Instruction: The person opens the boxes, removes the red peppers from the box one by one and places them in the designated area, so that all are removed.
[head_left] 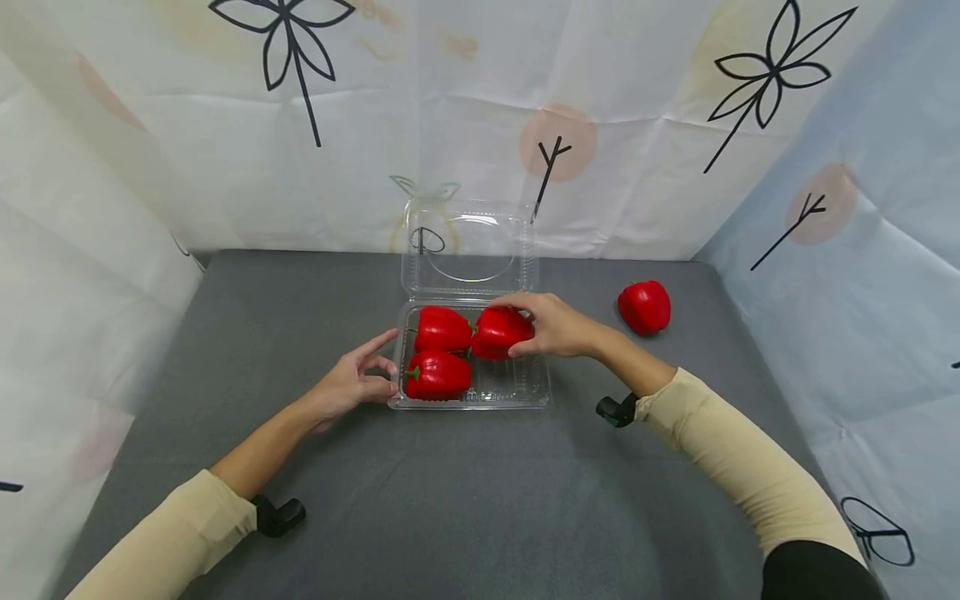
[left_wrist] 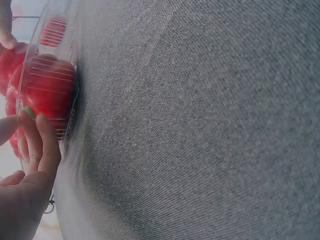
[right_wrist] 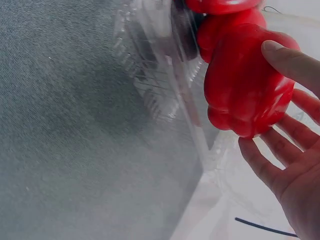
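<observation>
A clear plastic clamshell box [head_left: 517, 393] stands open on the grey tabletop, its lid [head_left: 468, 246] raised at the back. Two red bell peppers lie in its left half, one at the back [head_left: 442, 328] and one at the front [head_left: 437, 377]. My right hand [head_left: 551, 327] grips a third red pepper [head_left: 497, 333] at the box's back right; in the right wrist view, thumb and fingers [right_wrist: 280, 165] curl round this pepper [right_wrist: 245, 85]. My left hand [head_left: 356, 379] rests its straight fingers [left_wrist: 37, 145] against the box's left wall [left_wrist: 67, 127], beside the front pepper [left_wrist: 47, 90].
A fourth red pepper [head_left: 645, 307] lies loose on the grey surface [head_left: 465, 500] to the right of the box. White sheets printed with black leaf shapes [head_left: 300, 125] wall in the back and both sides.
</observation>
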